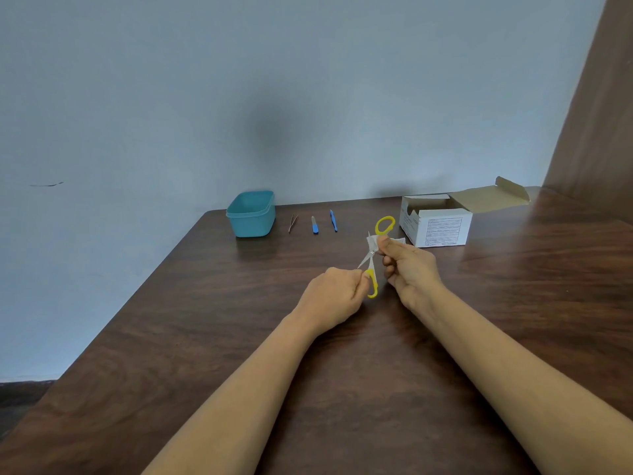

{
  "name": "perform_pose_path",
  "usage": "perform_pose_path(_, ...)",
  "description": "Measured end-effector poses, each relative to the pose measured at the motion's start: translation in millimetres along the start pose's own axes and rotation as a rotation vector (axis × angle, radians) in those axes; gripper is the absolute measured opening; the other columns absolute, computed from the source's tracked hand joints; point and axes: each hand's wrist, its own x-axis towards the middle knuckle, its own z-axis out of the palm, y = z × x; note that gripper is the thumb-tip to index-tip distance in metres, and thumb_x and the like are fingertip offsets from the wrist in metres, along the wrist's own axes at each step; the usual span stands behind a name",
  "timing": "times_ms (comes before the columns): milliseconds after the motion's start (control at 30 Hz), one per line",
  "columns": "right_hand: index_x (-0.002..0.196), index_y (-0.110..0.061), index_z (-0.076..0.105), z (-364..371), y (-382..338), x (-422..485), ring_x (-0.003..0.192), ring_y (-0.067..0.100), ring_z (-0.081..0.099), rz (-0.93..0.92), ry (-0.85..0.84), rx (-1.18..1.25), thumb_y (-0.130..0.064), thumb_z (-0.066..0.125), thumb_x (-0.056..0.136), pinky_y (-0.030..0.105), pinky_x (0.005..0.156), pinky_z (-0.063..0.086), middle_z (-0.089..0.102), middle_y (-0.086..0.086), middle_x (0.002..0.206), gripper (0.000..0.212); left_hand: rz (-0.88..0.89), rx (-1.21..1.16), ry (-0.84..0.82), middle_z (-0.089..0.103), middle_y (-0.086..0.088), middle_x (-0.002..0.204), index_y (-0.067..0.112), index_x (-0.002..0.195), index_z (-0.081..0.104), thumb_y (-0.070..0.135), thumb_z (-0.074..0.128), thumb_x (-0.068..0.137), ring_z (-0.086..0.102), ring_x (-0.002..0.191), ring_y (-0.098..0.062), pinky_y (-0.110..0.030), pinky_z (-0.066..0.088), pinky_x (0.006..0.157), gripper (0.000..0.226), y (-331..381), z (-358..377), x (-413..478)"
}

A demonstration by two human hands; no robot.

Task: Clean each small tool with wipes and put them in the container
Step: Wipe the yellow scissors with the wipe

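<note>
left hand (337,289) grips the scissors (372,282) by the lower loop, right hand (409,269) pinches the wipe (372,242) round a blade; we'd stroke pivot-to-tip, fingertips off the edge

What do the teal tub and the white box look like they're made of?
Teal tub: probably plastic, smooth, uniformly coloured, with a moulded rim. White box: cardboard, going by its brown inner flap and folded creases.
</note>
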Motion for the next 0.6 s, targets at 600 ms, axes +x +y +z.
perform_pose_path(600, 0.075, -0.021, 0.058, -13, -14, 18, 0.039, 0.004, 0.035, 0.128, -0.123, 0.290, -0.025, 0.062, 0.090, 0.016, 0.039, 0.031, 0.045, -0.007, 0.057, 0.016, -0.010, -0.061, -0.025, 0.042, 0.005, 0.058, 0.021, 0.064, 0.041, 0.034, 0.031, 0.103, 0.043, 0.063, -0.021, -0.033, 0.032, 0.058, 0.042, -1, 3, 3)
